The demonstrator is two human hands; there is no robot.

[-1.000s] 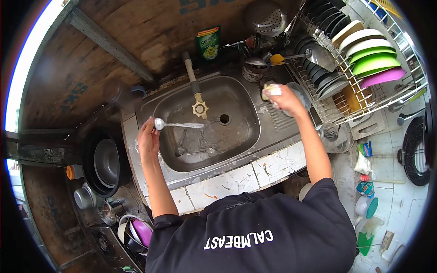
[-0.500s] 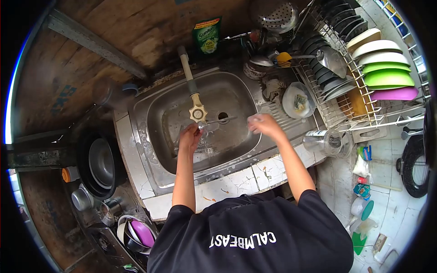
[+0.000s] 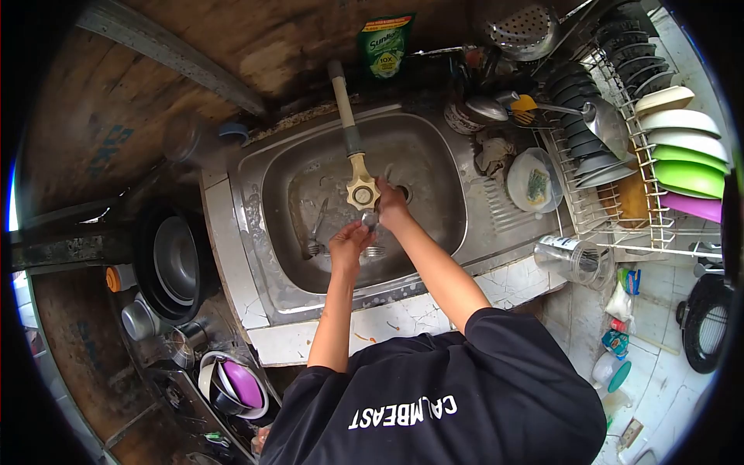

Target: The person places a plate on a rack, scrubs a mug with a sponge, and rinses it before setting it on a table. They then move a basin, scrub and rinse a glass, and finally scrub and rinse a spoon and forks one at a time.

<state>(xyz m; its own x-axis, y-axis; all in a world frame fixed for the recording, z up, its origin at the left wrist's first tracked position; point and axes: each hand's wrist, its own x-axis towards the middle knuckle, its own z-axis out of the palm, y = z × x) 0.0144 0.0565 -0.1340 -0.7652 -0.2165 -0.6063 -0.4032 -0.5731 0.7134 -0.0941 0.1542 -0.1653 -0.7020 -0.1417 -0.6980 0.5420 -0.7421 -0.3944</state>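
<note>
**Both hands meet under the tap at the sink**

At the left edge of the frame a stack of dark pans (image 3: 167, 267) sits on the counter, with a purple bowl (image 3: 242, 385) among other dishes in the lower left. The steel sink (image 3: 291, 182) fills the centre, and a few pieces of cutlery (image 3: 316, 229) lie on its floor, left of the hands.

Just right of them, the left hand (image 3: 347, 242) is raised over the basin, its fingers curled shut around a spoon (image 3: 370, 221), which sits directly below the yellow tap (image 3: 361, 188) in the middle of the frame. The right hand (image 3: 392, 204) is beside the tap head, fingers bent and touching it and the spoon's upper end; whether it grips either I cannot tell.

A green soap pouch (image 3: 385, 43) hangs on the wall at the top. Further right, a small plate (image 3: 521, 186) holds a sponge (image 3: 537, 184), a glass jar (image 3: 570, 260) lies on its side below, and the dish rack (image 3: 620, 221) holds coloured plates (image 3: 686, 159) at the right edge.
</note>
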